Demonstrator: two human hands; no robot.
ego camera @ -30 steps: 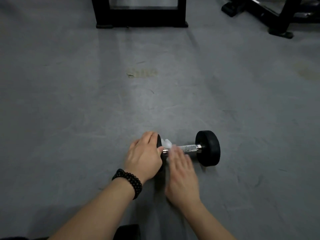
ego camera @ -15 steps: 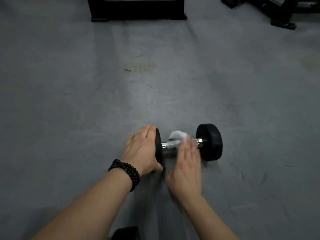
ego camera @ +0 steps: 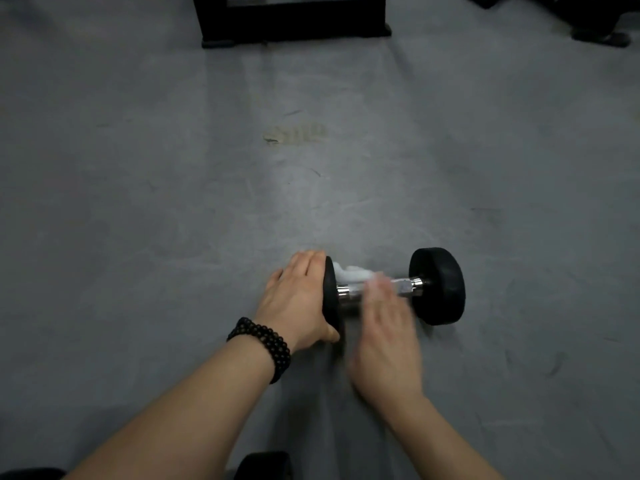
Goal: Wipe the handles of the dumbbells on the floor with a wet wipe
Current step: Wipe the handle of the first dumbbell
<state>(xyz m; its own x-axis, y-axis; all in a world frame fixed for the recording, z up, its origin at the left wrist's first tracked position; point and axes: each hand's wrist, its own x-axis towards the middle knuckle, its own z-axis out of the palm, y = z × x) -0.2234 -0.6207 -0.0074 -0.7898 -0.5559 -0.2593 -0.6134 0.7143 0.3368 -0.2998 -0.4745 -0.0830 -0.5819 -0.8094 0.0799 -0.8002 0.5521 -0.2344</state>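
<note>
Grey floor [ego camera: 173, 202] across nearly the whole frame, scuffed, with a pale brownish stain [ego camera: 298, 133] above centre. Black frame base [ego camera: 294, 29] at the upper centre edge, more black equipment [ego camera: 595, 26] in the upper right corner. Dark rounded shapes at the bottom edge, 1 at lower centre [ego camera: 265, 465] and 1 at the lower left corner, too cropped to identify.

2 bare forearms rising from the bottom edge toward the lower centre. Black bead bracelet [ego camera: 263, 344] around the left wrist.

1 dumbbell [ego camera: 440, 285] lying on the floor just right of centre in the lower half, axis roughly left to right, black round weights at both ends, chrome handle [ego camera: 405, 285] between them. Right weight fully visible, left weight mostly hidden behind the left hand.

Left hand [ego camera: 298, 299] cupped over the outer face of the left weight, fingers lying over its top edge, thumb hooked under its near edge, steadying it against the floor.

Right hand [ego camera: 384, 341] reaching up from below over the middle of the handle, motion-blurred, fingers extended and close together, tips pressing down on the white wet wipe [ego camera: 349, 273]. Wipe bunched on the left part of the handle, touching the inner face of the left weight, a crumpled end sticking up beyond the fingertips. Thumb position on the right hand impossible to make out through the blur.
</note>
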